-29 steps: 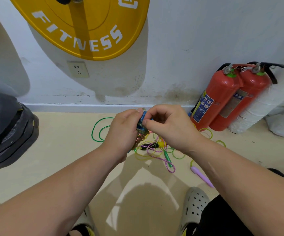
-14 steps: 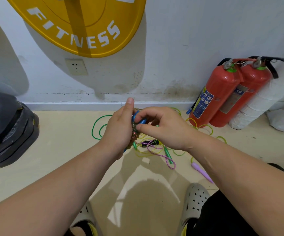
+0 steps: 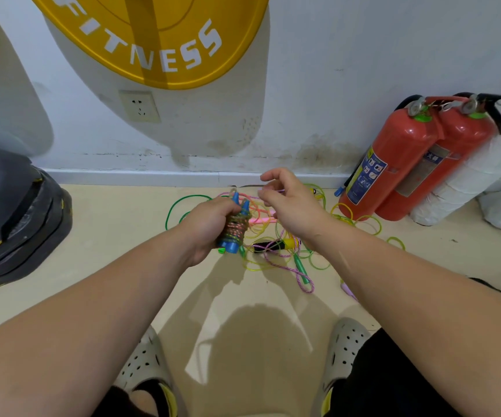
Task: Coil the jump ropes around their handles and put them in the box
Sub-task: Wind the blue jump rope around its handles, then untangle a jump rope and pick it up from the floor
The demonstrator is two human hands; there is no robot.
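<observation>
A yellow plate (image 3: 153, 40) shows above the rope pile (image 3: 273, 254), and two extinguishers (image 3: 393, 164) stand to its right. Over the pile the hands are apart: the left hand (image 3: 210, 224) grips the coiled bundle (image 3: 235, 230), while the right hand (image 3: 291, 206) hovers loose-fingered, holding nothing.

Blue-handled jump rope (image 3: 234, 230): multicolour cord wound tight round paired handles, upright, gripped in left hand (image 3: 208, 224). Loose ropes (image 3: 265, 245): tangled on floor, far right of it.
</observation>
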